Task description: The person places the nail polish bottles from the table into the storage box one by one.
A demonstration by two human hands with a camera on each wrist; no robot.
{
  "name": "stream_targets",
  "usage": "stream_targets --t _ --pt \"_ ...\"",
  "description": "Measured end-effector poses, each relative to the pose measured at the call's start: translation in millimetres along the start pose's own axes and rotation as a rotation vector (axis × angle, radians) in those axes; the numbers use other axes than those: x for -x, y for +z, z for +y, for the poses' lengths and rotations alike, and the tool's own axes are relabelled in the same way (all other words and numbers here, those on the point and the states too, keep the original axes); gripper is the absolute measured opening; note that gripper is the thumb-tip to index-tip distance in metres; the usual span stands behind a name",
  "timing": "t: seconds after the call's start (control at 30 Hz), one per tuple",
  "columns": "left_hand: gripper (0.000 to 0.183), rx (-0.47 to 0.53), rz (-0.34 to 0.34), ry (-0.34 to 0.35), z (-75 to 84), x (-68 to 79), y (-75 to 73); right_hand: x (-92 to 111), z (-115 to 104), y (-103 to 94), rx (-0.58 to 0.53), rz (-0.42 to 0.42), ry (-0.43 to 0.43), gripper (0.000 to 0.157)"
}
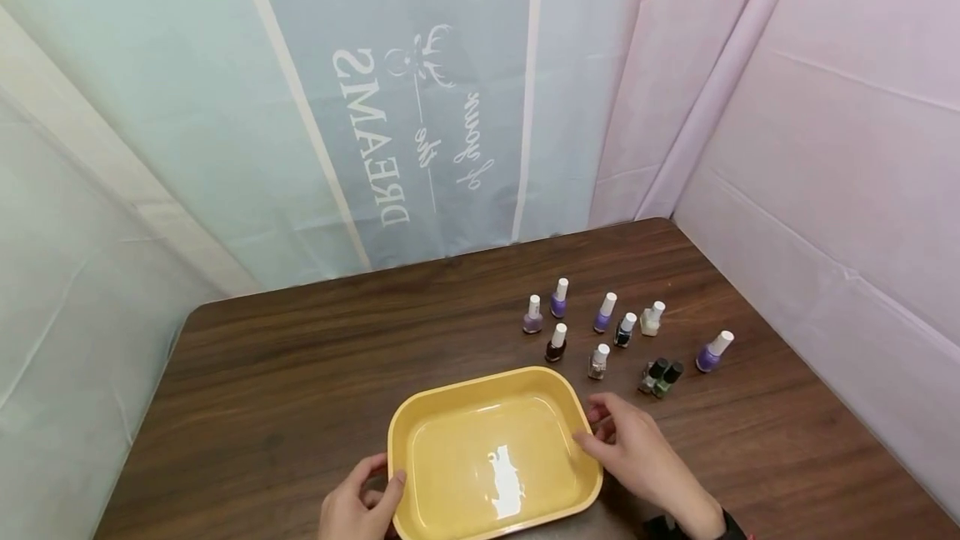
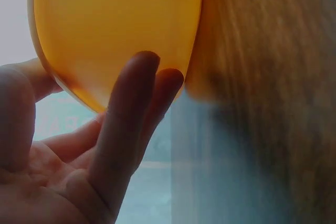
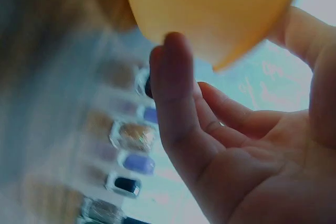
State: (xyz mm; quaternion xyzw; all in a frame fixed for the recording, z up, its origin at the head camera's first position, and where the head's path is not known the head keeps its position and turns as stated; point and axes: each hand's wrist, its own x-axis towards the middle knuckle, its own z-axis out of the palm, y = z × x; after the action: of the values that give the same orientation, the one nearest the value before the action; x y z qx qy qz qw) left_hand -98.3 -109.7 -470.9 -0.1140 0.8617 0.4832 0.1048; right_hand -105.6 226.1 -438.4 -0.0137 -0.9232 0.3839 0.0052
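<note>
A yellow rectangular tray (image 1: pixel 450 440) with rounded corners and nothing inside lies at the front of the table, a bright reflection on its floor. My left hand (image 1: pixel 356 502) grips its left end, thumb over the rim and fingers outside. At the opposite end my right hand (image 1: pixel 630 448) pinches the wall the same way. In the left wrist view, fingertips (image 2: pixel 142 64) press the outside of the tray wall (image 2: pixel 115 19). The right wrist view shows fingertips (image 3: pixel 176 45) against the tray (image 3: pixel 205 9). Whether the tray is slightly raised I cannot tell.
Several nail polish bottles stand beyond the tray to the right, including a dark one (image 1: pixel 556 343), a glittery one (image 1: pixel 597 363) and a purple one (image 1: pixel 709 357). Two black-capped bottles (image 1: pixel 660 377) stand close by my right hand. Curtains (image 1: pixel 450 107) hang behind the brown table (image 1: pixel 300 373).
</note>
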Motion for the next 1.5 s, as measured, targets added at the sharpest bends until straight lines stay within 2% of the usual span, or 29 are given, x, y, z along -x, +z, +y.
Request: stream_targets --t 0.1,0.27,0.47,0.63,0.73,0.87,1.0,1.1,1.33,1.5 --pt "0.046 0.018 -0.007 -0.003 0.4 1.1 -1.7 -8.6 -4.1 -8.0 0.032 0.076 -0.039 0.031" --pt "0.046 0.037 -0.009 -0.002 -0.3 2.6 -2.2 -26.9 -8.8 -17.1 0.108 0.133 -0.093 0.022" --pt "0.047 0.045 -0.029 0.001 0.2 1.9 -2.7 -51.1 -11.4 -20.1 0.189 0.164 -0.121 0.026" --pt "0.049 -0.001 -0.038 0.057 1.4 -3.3 -6.6 -72.3 -14.3 -17.8 0.221 0.149 -0.116 0.029" --pt "0.045 -0.015 -0.005 0.105 2.5 -8.7 -6.9 -82.2 -16.0 -14.7 0.247 0.137 -0.096 0.029" --pt "0.041 0.017 0.055 0.161 4.6 -16.3 -3.7 -93.8 -18.4 -10.2 0.310 0.149 -0.087 0.029" --pt "0.042 0.061 0.088 0.210 6.5 -21.4 1.5 -100.5 -19.3 -6.1 0.358 0.129 -0.071 0.025" --pt "0.041 0.091 0.095 0.216 7.5 -23.8 4.8 -102.7 -19.3 -4.0 0.367 0.105 -0.056 0.022" --pt "0.033 0.116 0.089 0.160 8.3 -27.1 8.4 -106.1 -19.4 -0.9 0.385 0.075 -0.044 0.017" --pt "0.033 0.143 0.091 0.187 8.0 -27.4 9.9 -107.1 -18.4 0.8 0.402 0.073 -0.036 0.013"
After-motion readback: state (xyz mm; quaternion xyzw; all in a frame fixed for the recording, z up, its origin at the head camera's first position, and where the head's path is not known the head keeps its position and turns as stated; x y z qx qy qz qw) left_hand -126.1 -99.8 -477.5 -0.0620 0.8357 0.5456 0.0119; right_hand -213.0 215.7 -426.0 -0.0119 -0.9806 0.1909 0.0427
